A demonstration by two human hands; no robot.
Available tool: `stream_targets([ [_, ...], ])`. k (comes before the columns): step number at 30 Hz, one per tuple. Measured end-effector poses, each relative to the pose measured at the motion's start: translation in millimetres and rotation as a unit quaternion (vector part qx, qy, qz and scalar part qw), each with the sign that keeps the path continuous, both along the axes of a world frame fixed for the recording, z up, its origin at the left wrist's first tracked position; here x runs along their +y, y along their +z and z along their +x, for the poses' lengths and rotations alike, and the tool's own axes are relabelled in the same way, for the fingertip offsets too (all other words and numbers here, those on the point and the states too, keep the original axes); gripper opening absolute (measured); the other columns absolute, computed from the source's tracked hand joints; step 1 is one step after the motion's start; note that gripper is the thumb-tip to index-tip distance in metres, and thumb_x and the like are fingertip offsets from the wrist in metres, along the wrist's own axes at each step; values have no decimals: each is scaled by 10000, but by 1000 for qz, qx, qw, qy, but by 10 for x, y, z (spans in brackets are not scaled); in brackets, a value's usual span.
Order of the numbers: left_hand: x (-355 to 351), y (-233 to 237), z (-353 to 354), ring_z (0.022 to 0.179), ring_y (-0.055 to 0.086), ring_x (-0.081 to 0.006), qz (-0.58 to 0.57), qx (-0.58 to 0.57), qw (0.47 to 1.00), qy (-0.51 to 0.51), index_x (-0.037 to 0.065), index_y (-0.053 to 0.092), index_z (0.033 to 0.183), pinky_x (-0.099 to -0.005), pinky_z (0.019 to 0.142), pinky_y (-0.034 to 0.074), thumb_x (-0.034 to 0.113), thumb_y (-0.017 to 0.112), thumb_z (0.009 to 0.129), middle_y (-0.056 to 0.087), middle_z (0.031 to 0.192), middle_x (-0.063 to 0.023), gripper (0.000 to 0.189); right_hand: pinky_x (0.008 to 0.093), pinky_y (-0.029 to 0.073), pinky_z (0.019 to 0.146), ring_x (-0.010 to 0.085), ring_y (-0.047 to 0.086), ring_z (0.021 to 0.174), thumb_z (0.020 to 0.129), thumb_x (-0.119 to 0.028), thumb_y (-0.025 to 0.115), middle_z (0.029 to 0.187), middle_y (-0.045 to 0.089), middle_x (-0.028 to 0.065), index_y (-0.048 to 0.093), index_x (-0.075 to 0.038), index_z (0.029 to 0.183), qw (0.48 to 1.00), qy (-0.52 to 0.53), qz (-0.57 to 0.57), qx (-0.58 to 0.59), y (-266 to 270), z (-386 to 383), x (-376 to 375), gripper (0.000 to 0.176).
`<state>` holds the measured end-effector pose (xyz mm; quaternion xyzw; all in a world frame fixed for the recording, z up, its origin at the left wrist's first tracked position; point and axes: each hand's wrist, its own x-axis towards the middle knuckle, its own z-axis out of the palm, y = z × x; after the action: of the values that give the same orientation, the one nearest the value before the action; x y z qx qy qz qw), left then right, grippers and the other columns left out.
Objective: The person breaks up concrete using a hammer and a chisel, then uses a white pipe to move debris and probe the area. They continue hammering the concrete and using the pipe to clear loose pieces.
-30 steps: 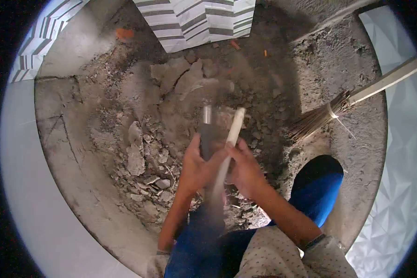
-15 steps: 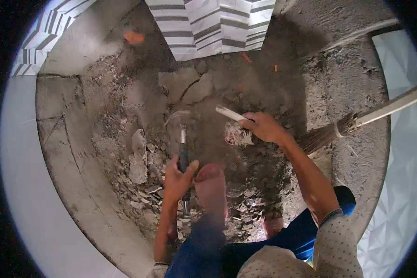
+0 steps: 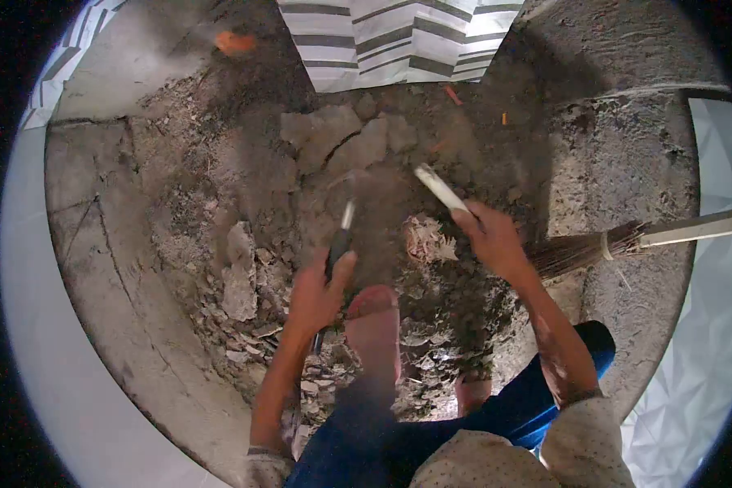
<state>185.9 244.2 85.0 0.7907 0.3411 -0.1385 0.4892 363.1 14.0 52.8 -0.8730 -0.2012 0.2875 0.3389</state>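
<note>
My left hand (image 3: 315,289) is wrapped round the black grip of a metal-shafted tool (image 3: 341,244), whose shiny shaft points up and away. A faint blurred arc shows beyond its tip, so the tool's far end is unclear. My right hand (image 3: 496,242) grips a pale, stick-like handle (image 3: 442,189) angled toward the upper left. Just left of that hand, a frayed whitish-pink clump (image 3: 429,240) lies on the dirt. Slabs of broken concrete (image 3: 358,149) lie on the ground ahead of both hands.
A twig broom (image 3: 602,248) with a wooden pole lies to the right. Loose rubble (image 3: 240,276) covers the left side and surrounds my sandalled foot (image 3: 374,333). A striped tiled block (image 3: 403,41) stands ahead; an orange fragment (image 3: 234,42) lies at upper left.
My right hand has shifted right with the pale handle, which now tilts more steeply. My left hand's tool has swung so its tip leans right. The view has turned slightly.
</note>
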Motion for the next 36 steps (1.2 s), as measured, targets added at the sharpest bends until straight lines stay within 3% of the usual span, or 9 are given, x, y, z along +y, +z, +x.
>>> stream_targets([
  [2, -33, -123, 212, 801, 589, -412, 106, -105, 987, -61, 0, 542, 1055, -439, 707, 459, 376, 526, 894, 617, 844, -223, 409, 398, 438, 584, 367, 535, 612, 907, -282, 557, 716, 567, 219, 606, -5, 985, 999, 10, -19, -28, -97, -4, 73, 292],
  [7, 79, -383, 192, 903, 564, -451, 101, -14, 983, -155, 28, 534, 1099, -483, 745, 449, 308, 561, 865, 605, 942, -264, 366, 433, 445, 602, 434, 553, 722, 905, -298, 549, 761, 580, 232, 599, -6, 960, 990, 55, -100, -81, 5, -70, -250, 301],
  [13, 455, -190, -363, 747, 577, -424, 80, 49, 980, -177, 15, 545, 1069, -462, 660, 455, 249, 588, 839, 603, 803, -233, 331, 376, 449, 565, 181, 562, 598, 923, -334, 525, 691, 572, 126, 567, -43, 1127, 963, 6, -241, 122, 643, -1, -683, 358],
  [16, 456, -171, -559, 631, 558, -304, 45, 71, 987, -134, 7, 554, 1037, -399, 594, 443, 233, 583, 851, 571, 702, -158, 295, 337, 457, 596, 84, 502, 649, 930, -350, 515, 734, 556, 94, 560, -43, 1158, 984, -52, -73, 153, 437, -17, -643, 385],
  [19, 359, -19, -415, 554, 494, -155, -13, 61, 996, -62, 22, 553, 991, -313, 513, 401, 234, 570, 876, 515, 647, -62, 243, 337, 462, 640, 129, 543, 660, 930, -361, 513, 816, 603, 136, 556, -17, 1176, 972, -20, -27, 233, 455, 160, -240, 425],
  [23, 207, 147, -210, 489, 413, -42, -110, 64, 989, 80, 64, 533, 929, -226, 422, 322, 253, 549, 906, 458, 621, 33, 191, 371, 459, 633, 205, 574, 653, 929, -382, 505, 846, 637, 160, 549, -41, 1213, 986, 149, -4, 72, 33, 356, -243, 446],
  [29, 134, 348, 57, 467, 390, -31, -95, 31, 988, 120, 74, 513, 898, -209, 405, 304, 237, 535, 915, 436, 591, 54, 166, 386, 442, 593, 239, 579, 630, 933, -394, 488, 769, 625, 166, 584, -54, 1147, 955, 166, -182, 167, 326, 450, -493, 414],
  [34, 117, 422, 99, 461, 387, -34, -102, 30, 982, 155, 82, 500, 875, -208, 402, 300, 229, 538, 911, 439, 590, 52, 156, 400, 435, 582, 286, 582, 635, 942, -364, 475, 713, 592, 171, 600, -37, 1016, 985, -12, -62, 163, 222, 200, -504, 359],
  [36, 134, 373, 94, 460, 389, -35, -60, 19, 990, 126, 84, 499, 875, -207, 400, 299, 228, 541, 908, 443, 594, 50, 154, 415, 439, 595, 330, 581, 652, 942, -370, 466, 731, 593, 183, 596, -38, 1015, 986, 63, -42, 145, 207, 251, -140, 364],
])
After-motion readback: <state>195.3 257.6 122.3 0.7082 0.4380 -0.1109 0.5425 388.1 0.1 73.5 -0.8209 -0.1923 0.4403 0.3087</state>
